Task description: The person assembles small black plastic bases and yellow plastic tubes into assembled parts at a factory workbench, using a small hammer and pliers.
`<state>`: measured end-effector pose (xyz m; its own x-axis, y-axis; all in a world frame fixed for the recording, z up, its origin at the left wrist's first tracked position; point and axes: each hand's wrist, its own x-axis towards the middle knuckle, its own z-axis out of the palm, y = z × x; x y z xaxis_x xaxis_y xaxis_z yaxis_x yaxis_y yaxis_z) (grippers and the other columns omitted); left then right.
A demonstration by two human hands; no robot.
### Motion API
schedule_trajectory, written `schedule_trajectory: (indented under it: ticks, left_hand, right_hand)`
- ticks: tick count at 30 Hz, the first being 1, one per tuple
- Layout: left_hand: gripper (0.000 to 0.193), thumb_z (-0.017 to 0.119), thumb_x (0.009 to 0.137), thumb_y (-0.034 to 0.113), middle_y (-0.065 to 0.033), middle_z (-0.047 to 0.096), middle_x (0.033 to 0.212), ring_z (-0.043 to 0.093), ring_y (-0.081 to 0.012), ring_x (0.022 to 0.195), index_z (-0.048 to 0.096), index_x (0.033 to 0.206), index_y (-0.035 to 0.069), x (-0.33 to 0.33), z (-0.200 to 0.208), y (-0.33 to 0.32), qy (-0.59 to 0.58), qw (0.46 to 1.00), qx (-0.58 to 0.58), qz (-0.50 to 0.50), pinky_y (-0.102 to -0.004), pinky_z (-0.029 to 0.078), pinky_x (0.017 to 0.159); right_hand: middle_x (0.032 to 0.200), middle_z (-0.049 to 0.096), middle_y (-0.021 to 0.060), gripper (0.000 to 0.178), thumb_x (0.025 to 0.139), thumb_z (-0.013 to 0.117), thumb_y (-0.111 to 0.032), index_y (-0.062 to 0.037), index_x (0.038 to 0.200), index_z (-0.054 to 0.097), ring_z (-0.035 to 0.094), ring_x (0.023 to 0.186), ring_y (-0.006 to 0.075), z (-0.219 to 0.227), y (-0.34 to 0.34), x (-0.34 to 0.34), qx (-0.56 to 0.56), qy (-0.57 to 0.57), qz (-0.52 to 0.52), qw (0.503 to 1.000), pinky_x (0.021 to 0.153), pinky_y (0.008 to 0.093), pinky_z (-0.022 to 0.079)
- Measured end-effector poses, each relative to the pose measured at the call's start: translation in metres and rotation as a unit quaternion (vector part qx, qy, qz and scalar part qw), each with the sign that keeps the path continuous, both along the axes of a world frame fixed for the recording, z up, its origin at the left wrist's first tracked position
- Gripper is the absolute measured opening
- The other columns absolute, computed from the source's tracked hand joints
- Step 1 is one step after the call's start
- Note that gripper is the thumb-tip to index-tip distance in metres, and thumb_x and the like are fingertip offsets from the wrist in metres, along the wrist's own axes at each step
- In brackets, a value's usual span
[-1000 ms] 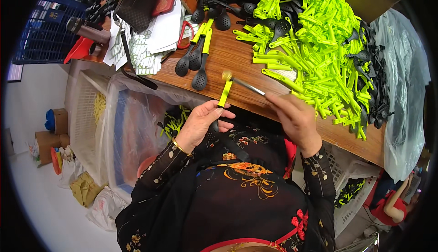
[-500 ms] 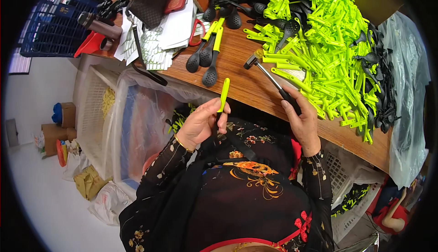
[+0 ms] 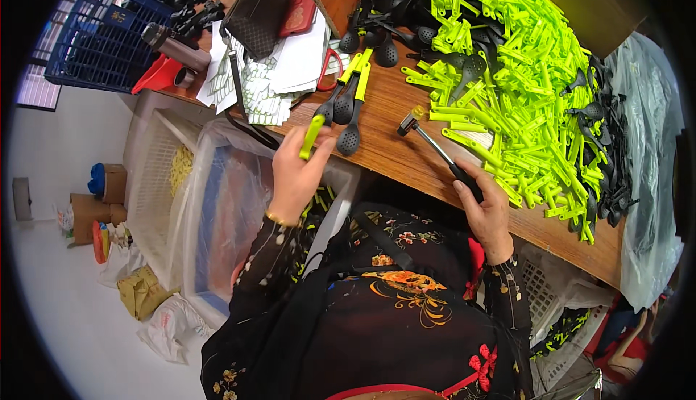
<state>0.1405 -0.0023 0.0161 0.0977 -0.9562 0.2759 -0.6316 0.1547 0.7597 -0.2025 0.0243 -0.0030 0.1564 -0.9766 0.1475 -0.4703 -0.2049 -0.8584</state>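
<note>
The left hand [image 3: 293,177] is gripping a forward-pointing handle [image 3: 312,137], spoons [image 3: 349,140] lying just to its right. Farther off, the right hand [image 3: 487,210] is clutching a hammer [image 3: 435,146].

Black blouse [image 3: 348,335], sheer sleeves [image 3: 511,302] with pale leaf-and-flower embroidery. Orange-yellow scrolling motif [image 3: 407,282] across front, small flower sprays [image 3: 417,238] nearer lap. Red neckline piping [image 3: 384,386], red knotted frog fastening [image 3: 483,364]. Gold-coloured bangle [image 3: 280,220], left wrist.

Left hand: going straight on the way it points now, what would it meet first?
Probably the leftmost of the three black, lime-handled spoons lying on the table, just beyond the lime handle in the left hand. Depth is unclear, so the hand might pass above it.
</note>
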Motion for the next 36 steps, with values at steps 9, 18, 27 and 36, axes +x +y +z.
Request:
schedule_trajectory:
  ticks: [9, 18, 27, 36]
  left_hand:
    - [0.038, 0.08, 0.089, 0.025, -0.0106, 0.065, 0.109, 0.071, -0.0364, 0.09, 0.067, 0.121, 0.01, -0.042, -0.014, -0.08, -0.29, 0.955, -0.036, -0.045, -0.0467, 0.058, 0.073]
    - [0.044, 0.07, 0.086, 0.002, -0.0082, 0.065, 0.11, 0.071, -0.0344, 0.086, 0.066, 0.129, 0.009, -0.028, -0.007, -0.034, -0.294, 0.945, -0.03, -0.137, -0.0437, 0.059, 0.071]
    - [0.058, 0.067, 0.083, 0.0, -0.008, 0.067, 0.107, 0.071, -0.0303, 0.081, 0.065, 0.141, 0.009, -0.007, 0.006, -0.001, -0.331, 0.926, -0.007, -0.183, -0.0431, 0.058, 0.071]
    - [0.032, 0.064, 0.108, 0.025, 0.0, 0.075, 0.08, 0.046, 0.0008, 0.057, 0.071, 0.132, 0.004, 0.013, -0.012, 0.031, 0.267, 0.846, 0.446, -0.115, -0.0195, 0.032, 0.052]
  right_hand:
    - [0.114, 0.077, 0.0143, 0.036, 0.096, 0.076, -0.009, -0.0054, 0.132, 0.071, 0.075, 0.1, 0.0272, -0.007, 0.003, 0.003, -0.06, -0.006, -0.031, 0.998, 0.089, 0.0339, 0.056]
    - [0.114, 0.077, 0.014, 0.035, 0.097, 0.076, -0.01, -0.0057, 0.131, 0.072, 0.075, 0.099, 0.0272, -0.007, 0.001, -0.002, -0.045, -0.031, -0.029, 0.998, 0.088, 0.0339, 0.056]
    - [0.113, 0.077, 0.0151, 0.037, 0.097, 0.075, -0.008, -0.0045, 0.133, 0.07, 0.075, 0.1, 0.0267, -0.006, 0.006, -0.004, -0.01, -0.063, -0.024, 0.998, 0.088, 0.0337, 0.056]
    - [0.097, 0.074, 0.0126, 0.044, 0.085, 0.079, 0.004, -0.007, 0.127, 0.073, 0.072, 0.083, 0.0292, 0.005, 0.008, 0.023, -0.178, -0.033, 0.086, 0.98, 0.071, 0.0381, 0.056]
